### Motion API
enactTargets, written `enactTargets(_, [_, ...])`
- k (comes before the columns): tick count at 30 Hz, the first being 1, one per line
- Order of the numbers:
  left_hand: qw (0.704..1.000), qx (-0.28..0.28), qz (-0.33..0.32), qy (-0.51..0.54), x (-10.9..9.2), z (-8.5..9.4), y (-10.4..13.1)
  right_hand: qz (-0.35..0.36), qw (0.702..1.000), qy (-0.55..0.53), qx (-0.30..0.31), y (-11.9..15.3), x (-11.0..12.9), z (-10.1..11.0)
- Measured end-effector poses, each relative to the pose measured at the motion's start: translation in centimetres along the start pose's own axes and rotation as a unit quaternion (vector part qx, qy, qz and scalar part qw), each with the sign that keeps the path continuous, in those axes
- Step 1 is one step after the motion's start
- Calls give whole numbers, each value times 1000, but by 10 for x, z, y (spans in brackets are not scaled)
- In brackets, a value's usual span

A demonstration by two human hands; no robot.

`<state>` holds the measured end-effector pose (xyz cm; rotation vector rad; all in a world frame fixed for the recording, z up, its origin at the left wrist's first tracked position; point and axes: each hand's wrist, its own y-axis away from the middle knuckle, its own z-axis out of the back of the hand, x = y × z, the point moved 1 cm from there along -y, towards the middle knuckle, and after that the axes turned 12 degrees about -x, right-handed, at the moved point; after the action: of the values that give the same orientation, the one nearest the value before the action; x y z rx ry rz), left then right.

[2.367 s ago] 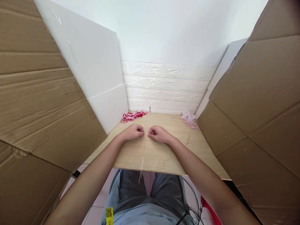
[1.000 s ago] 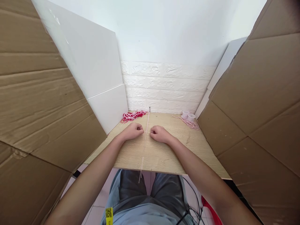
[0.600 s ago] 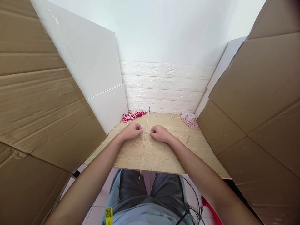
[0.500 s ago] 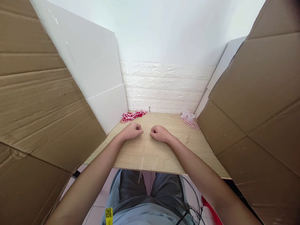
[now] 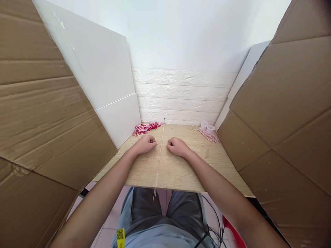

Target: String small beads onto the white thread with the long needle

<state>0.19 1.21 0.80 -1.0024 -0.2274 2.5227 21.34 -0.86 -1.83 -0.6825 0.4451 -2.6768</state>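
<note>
A thin pale pink cord [image 5: 160,151] runs from a small dark nail [image 5: 164,119] at the back of the wooden table towards me, and its loose ends hang over the front edge. Just left of the cord, my left hand [image 5: 146,144] is closed, thumb against curled fingers. My right hand [image 5: 178,147] is closed the same way just right of the cord. Both hands are close above the tabletop. Anything pinched in either hand is hidden or too fine to make out.
Red and pink-white cord bundles [image 5: 147,128] lie at the back left of the table [image 5: 176,175]. Two small translucent cups [image 5: 210,129] and loose pink cord [image 5: 213,138] sit at the back right. Cardboard panels [image 5: 51,113] flank both sides. Black cables hang below right.
My two hands have drawn slightly farther apart, each moving a little away from the cord. Both stay closed, and the cord keeps its place.
</note>
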Motion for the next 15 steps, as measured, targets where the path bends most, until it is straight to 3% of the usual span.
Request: enactTargets(15, [1000, -6, 6, -29, 1, 3, -1, -31, 999, 4, 26, 0, 1, 6])
